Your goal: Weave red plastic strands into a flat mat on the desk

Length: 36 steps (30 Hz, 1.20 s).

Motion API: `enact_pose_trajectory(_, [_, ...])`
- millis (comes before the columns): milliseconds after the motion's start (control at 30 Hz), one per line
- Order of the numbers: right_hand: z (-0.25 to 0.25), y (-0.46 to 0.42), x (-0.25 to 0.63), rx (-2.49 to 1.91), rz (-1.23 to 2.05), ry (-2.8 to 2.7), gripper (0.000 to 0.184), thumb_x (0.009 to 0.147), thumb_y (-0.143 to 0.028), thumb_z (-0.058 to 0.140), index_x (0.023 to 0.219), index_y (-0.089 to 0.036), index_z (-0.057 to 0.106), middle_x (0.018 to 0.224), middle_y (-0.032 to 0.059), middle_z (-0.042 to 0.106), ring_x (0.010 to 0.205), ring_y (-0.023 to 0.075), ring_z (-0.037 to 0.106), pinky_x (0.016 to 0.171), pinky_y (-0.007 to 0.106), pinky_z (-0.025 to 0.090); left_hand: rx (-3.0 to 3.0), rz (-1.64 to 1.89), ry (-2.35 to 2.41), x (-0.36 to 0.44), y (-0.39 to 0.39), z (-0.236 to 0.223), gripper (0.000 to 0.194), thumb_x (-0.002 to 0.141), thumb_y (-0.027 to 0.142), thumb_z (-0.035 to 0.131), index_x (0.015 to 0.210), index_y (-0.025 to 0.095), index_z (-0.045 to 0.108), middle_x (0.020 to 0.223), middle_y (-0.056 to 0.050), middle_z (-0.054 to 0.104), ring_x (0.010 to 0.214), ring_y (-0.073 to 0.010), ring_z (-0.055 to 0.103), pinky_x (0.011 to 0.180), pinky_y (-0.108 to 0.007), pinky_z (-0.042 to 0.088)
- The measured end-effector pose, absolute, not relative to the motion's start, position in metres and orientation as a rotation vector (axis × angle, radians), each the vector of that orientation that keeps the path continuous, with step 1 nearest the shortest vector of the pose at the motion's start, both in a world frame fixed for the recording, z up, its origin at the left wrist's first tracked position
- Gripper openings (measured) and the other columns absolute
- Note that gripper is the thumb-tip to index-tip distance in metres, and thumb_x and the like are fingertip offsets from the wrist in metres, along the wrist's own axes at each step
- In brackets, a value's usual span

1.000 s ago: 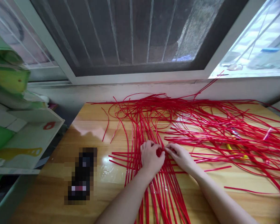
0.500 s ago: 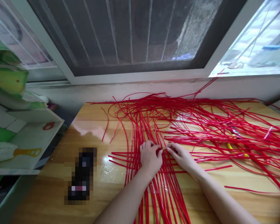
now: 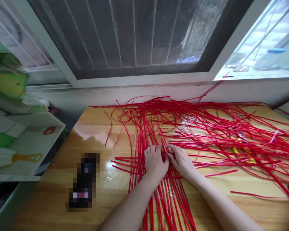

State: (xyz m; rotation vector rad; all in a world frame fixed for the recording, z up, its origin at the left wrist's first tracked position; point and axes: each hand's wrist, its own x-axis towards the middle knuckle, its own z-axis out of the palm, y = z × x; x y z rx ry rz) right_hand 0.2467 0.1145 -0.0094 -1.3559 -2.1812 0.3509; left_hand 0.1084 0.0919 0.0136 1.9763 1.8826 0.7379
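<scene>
Long red plastic strips (image 3: pixel 173 199) run from the far side of the table toward me, and several crosswise red strips (image 3: pixel 121 162) pass among them. My left hand (image 3: pixel 156 162) rests over the lengthwise strips, its fingers curled on them and its thumb toward the right. Close beside it, my right hand (image 3: pixel 181 162) has thumb and fingers drawn together at a strip among the crossing ones. The fingertips of both hands nearly touch, and the exact spot they grip is partly hidden. Clear tape (image 3: pixel 162 194) lies across the strips nearer me.
A tangled heap of loose red strips (image 3: pixel 163 106) lies along the wall, spreading right over a yellow-handled tool (image 3: pixel 236 150). A blurred-out dark object (image 3: pixel 85 179) is on the wooden table (image 3: pixel 50 192) at left. A white shelf (image 3: pixel 36 138) stands beyond the left edge, below a window (image 3: pixel 142 80).
My right hand has moved slightly left and closer to my left hand, its fingers now over the strips. My left hand stays nearly in place.
</scene>
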Motion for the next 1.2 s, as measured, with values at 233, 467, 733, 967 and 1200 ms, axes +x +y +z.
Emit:
enact_pose_trajectory(233, [-0.013, 0.119, 0.25, -1.301, 0.271, -2.309, 0.024, 0.087, -0.024, 0.036, 0.101, -0.018, 0.054, 0.091, 0.0083, 0.062, 0.085, 0.0217, 0.054, 0.075, 0.037, 0.043, 1.982, 0.727, 1.902, 0.109, 0.092, 0.012, 0.041, 0.071, 0.034, 0.054, 0.11, 0.021, 0.048, 0.099, -0.005, 0.051, 0.095, -0.0225, 0.042, 0.088, -0.038, 0.031])
enact_pose_trajectory(467, [-0.009, 0.121, 0.248, -1.292, 0.265, -2.3, 0.021, 0.086, -0.024, 0.035, 0.09, -0.018, 0.055, 0.086, 0.0075, 0.062, 0.079, 0.0203, 0.055, 0.072, 0.035, 0.043, 1.96, 0.68, 1.914, 0.111, 0.097, 0.016, 0.035, 0.07, 0.033, 0.055, 0.102, 0.019, 0.05, 0.097, -0.006, 0.051, 0.094, -0.0234, 0.042, 0.085, -0.038, 0.031])
enact_pose_trajectory(733, [-0.007, 0.12, 0.247, -1.353, 0.286, -2.227, 0.019, 0.085, -0.021, 0.034, 0.082, -0.018, 0.052, 0.078, 0.0069, 0.06, 0.073, 0.019, 0.054, 0.068, 0.032, 0.044, 1.972, 0.52, 1.984, 0.118, 0.115, 0.021, 0.045, 0.061, 0.037, 0.061, 0.098, 0.012, 0.051, 0.096, -0.011, 0.049, 0.093, -0.0272, 0.041, 0.083, -0.04, 0.03])
enact_pose_trajectory(967, [-0.008, 0.118, 0.247, -1.371, 0.307, -2.188, 0.015, 0.084, -0.022, 0.036, 0.081, -0.019, 0.051, 0.076, 0.0065, 0.059, 0.072, 0.0191, 0.054, 0.068, 0.032, 0.044, 1.915, 0.471, 2.004, 0.12, 0.118, 0.02, 0.032, 0.062, 0.037, 0.059, 0.085, 0.014, 0.057, 0.094, -0.01, 0.052, 0.093, -0.0269, 0.043, 0.082, -0.039, 0.031])
enact_pose_trajectory(1200, [-0.006, 0.117, 0.246, -1.376, 0.305, -2.188, 0.015, 0.084, -0.021, 0.036, 0.081, -0.018, 0.05, 0.075, 0.0067, 0.058, 0.072, 0.0195, 0.054, 0.067, 0.033, 0.044, 1.854, 0.603, 1.92, 0.111, 0.117, 0.017, 0.023, 0.061, 0.035, 0.061, 0.077, 0.018, 0.058, 0.09, -0.005, 0.053, 0.092, -0.0236, 0.045, 0.08, -0.037, 0.033])
